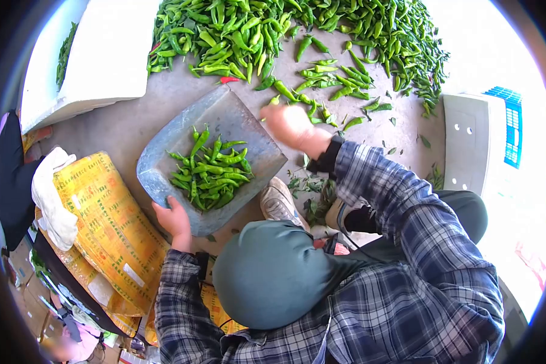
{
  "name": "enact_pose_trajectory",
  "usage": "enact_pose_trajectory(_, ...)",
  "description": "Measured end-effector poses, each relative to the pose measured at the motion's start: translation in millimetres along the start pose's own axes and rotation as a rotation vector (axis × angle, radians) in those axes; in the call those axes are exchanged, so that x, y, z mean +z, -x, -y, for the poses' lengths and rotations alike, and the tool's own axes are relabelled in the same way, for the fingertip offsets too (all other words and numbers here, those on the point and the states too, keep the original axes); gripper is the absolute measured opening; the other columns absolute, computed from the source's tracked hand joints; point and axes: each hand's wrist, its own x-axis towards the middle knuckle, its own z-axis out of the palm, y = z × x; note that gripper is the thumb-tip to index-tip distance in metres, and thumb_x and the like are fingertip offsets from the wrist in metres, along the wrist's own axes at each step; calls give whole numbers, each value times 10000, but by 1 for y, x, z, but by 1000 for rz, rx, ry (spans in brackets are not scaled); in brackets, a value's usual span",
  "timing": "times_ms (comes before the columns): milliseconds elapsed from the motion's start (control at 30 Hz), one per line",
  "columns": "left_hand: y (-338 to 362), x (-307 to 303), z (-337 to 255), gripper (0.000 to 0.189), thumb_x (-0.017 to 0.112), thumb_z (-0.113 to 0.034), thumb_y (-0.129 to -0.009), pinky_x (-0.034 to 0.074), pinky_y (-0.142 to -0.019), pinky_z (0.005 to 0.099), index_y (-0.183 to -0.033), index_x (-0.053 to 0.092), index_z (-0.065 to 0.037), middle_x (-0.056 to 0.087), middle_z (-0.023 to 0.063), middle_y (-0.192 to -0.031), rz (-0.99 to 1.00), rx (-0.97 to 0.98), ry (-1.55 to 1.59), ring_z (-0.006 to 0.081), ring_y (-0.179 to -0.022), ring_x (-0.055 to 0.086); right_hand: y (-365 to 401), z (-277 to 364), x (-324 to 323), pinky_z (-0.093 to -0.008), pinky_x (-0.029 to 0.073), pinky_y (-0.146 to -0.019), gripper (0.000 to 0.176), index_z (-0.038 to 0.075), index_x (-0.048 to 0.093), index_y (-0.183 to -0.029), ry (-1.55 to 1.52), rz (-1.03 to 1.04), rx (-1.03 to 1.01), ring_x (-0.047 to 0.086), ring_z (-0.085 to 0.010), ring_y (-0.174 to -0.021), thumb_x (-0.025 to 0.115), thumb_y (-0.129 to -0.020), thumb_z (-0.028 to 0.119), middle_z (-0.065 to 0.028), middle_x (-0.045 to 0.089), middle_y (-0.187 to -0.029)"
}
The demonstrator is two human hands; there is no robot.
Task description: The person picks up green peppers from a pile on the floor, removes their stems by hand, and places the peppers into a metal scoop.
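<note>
Green peppers (233, 33) are heaped on the far part of the grey floor (114, 126), a red pepper (227, 79) at their edge; leaves (312, 209) are strewn nearer.

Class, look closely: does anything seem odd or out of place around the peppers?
Yes: a red pepper lies by a corner of the grey scoop, odd beside the green peppers. Loose leaves litter the floor near the shoes.
</note>
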Motion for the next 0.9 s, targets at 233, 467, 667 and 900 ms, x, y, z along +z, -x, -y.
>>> enact_pose_trajectory(233, -1, 0, -1, 398, 557, -195, -807, 431, -774, 413, -1092, 458, 65, 585, 250, -959, -6, -18, -79, 386, -879, 569, -3, -37, 2, -402, 495, -624, 143, 62, 579, -860, 314, 103, -70, 609, -320, -746, 514, -734, 76, -177, 509, -964)
enact_pose_trajectory(467, 0, -2, -2, 408, 556, -216, -806, 427, -757, 426, -1094, 453, 54, 584, 252, -939, 15, -5, -21, 404, -864, 563, 6, -17, -13, -428, 484, -589, 146, 93, 522, -831, 21, -390, -148, 593, -321, -691, 559, -694, 129, -170, 515, -962)
enact_pose_trajectory(667, 1, -1, 0, 390, 549, -210, -806, 428, -749, 431, -1084, 456, 47, 585, 250, -935, 13, 5, -36, 403, -857, 564, 26, 51, -9, -400, 495, -597, 257, 82, 528, -938, -330, -22, -346, 595, -309, -711, 595, -716, 192, -137, 568, -822)
enact_pose_trajectory(900, 0, -2, -4, 397, 546, -206, -808, 427, -754, 432, -1095, 450, 53, 582, 255, -938, 23, -14, -33, 407, -860, 563, -19, 1, 3, -388, 487, -642, 108, 74, 548, -839, 248, -79, -108, 591, -251, -691, 511, -739, 91, -119, 536, -809)
